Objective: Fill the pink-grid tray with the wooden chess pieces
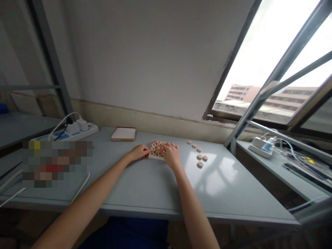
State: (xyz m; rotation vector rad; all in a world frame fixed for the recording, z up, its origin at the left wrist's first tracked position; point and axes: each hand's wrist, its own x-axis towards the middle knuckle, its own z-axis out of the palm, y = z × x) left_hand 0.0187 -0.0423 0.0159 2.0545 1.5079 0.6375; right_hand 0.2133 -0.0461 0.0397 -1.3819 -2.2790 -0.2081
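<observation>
A shallow open box [157, 158] on the desk is filled with rows of round wooden Chinese chess pieces [153, 147] with characters on top. At the box's left side is my left hand [138, 152], its fingers closed on the edge. My right hand [170, 154] reaches over the box's right part, fingers bent down and fingertips at a piece; the palm and fingers hide that end of the box. Several loose pieces [199, 157] lie on the desk to the right of my right hand.
The box lid [123, 134] lies inside up near the wall. A power strip [90, 130] with chargers sits at the back left, a blurred-out patch in front of it. Another power strip [261, 146] rests on the side desk, and a metal post [232, 146] stands at the right corner.
</observation>
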